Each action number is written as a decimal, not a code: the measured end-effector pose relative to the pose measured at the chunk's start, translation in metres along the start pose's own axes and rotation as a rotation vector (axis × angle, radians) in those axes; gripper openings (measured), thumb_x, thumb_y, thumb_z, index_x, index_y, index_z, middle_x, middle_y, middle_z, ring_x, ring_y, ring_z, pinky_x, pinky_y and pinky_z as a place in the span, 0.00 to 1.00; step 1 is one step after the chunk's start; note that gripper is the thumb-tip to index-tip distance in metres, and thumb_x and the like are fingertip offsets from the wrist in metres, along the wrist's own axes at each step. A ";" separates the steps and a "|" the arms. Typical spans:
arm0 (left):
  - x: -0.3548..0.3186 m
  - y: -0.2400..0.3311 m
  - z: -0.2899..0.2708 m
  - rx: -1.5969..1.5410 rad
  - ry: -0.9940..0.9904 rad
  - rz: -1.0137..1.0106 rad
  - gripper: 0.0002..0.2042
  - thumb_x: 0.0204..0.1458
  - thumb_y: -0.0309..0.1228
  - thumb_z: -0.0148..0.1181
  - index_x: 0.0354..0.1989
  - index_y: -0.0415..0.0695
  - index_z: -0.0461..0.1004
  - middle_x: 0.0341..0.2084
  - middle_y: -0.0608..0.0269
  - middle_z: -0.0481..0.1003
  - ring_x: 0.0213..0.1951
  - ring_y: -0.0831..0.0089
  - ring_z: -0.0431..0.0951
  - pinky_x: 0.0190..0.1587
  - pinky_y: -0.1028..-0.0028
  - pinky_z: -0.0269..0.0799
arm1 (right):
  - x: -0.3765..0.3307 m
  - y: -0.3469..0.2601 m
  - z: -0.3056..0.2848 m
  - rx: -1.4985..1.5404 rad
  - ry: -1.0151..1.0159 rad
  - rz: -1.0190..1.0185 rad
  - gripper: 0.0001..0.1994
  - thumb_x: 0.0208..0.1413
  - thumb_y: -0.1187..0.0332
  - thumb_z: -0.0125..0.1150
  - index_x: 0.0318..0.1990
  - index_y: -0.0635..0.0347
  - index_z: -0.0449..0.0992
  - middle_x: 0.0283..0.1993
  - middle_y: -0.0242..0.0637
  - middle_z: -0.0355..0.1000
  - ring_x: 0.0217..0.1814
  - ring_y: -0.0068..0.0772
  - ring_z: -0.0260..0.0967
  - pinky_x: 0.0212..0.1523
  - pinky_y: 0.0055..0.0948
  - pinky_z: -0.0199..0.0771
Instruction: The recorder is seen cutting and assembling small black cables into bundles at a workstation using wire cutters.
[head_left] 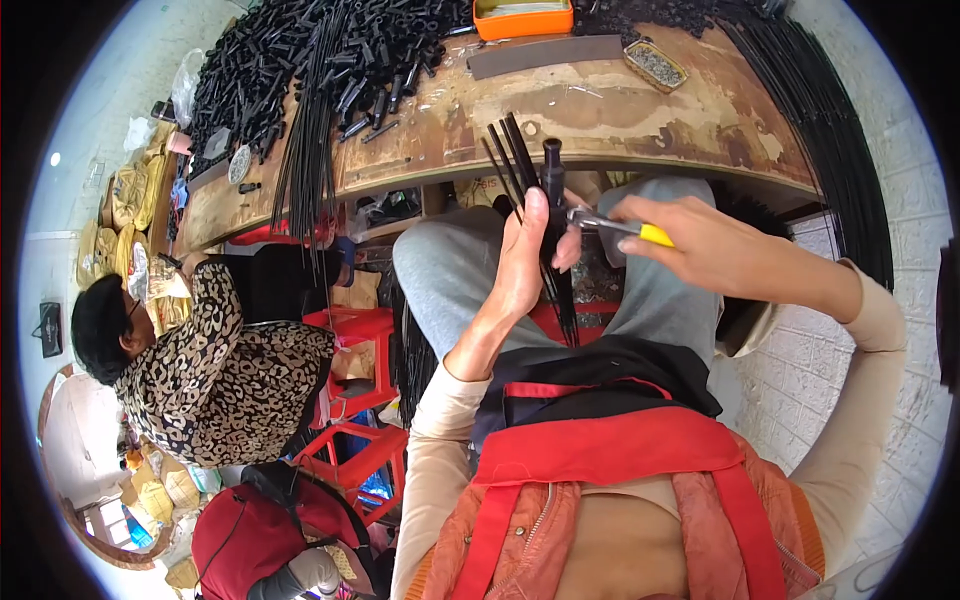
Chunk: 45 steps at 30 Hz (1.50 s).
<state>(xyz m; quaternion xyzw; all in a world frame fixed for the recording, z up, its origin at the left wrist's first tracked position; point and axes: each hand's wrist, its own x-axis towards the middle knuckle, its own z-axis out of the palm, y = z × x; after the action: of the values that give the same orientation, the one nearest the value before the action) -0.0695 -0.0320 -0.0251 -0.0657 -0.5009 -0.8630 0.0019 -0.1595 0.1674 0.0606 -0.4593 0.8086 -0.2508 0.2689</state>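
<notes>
My left hand (pixel 522 255) is closed around several thin black rods (pixel 517 145), which stick out above and below the fist. A black tube-shaped part (pixel 552 165) with a collared top stands upright in the same hand, beside the thumb. My right hand (pixel 685 232) grips a pair of pliers with yellow handles (pixel 656 236). The metal jaws of the pliers (pixel 590 220) meet the side of the black part near my left fingers; just what they bite on is hidden. Both hands are above my lap, short of the table's near edge.
On the wooden table (pixel 600 125) lie a heap of black tube parts (pixel 310 60), an orange tray (pixel 523 20), a grey strip (pixel 545 57) and a box of small metal bits (pixel 655 64). Black rods (pixel 840 130) overhang at right. Red stools (pixel 365 450) and two people are at left.
</notes>
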 end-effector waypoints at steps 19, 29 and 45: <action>-0.035 0.079 -0.076 -0.893 0.596 0.531 0.23 0.63 0.50 0.44 0.38 0.36 0.64 0.25 0.63 0.61 0.29 0.69 0.62 0.41 0.68 0.63 | -0.029 0.019 0.080 1.024 -0.148 -0.210 0.19 0.49 0.76 0.63 0.50 0.65 0.70 0.45 0.42 0.73 0.45 0.37 0.75 0.42 0.36 0.77; 0.013 -0.098 -0.077 -1.242 0.757 -0.211 0.33 0.64 0.56 0.28 0.44 0.31 0.63 0.39 0.47 0.71 0.43 0.52 0.71 0.54 0.54 0.67 | -0.125 0.068 0.018 0.919 1.463 -0.181 0.20 0.46 0.81 0.48 0.50 0.66 0.67 0.36 0.33 0.67 0.15 0.17 0.57 0.12 0.13 0.58; -0.021 0.017 0.023 0.339 0.257 0.087 0.17 0.61 0.24 0.53 0.58 0.35 0.67 0.50 0.57 0.73 0.52 0.74 0.72 0.55 0.74 0.68 | 0.041 0.010 0.053 1.032 0.310 -0.123 0.20 0.48 0.77 0.68 0.51 0.62 0.74 0.33 0.27 0.72 0.32 0.15 0.68 0.31 0.17 0.68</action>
<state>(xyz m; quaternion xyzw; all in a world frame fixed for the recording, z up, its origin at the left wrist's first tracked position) -0.0449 -0.0221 -0.0018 0.0247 -0.6311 -0.7669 0.1140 -0.1486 0.1275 0.0071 -0.2716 0.5820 -0.6955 0.3221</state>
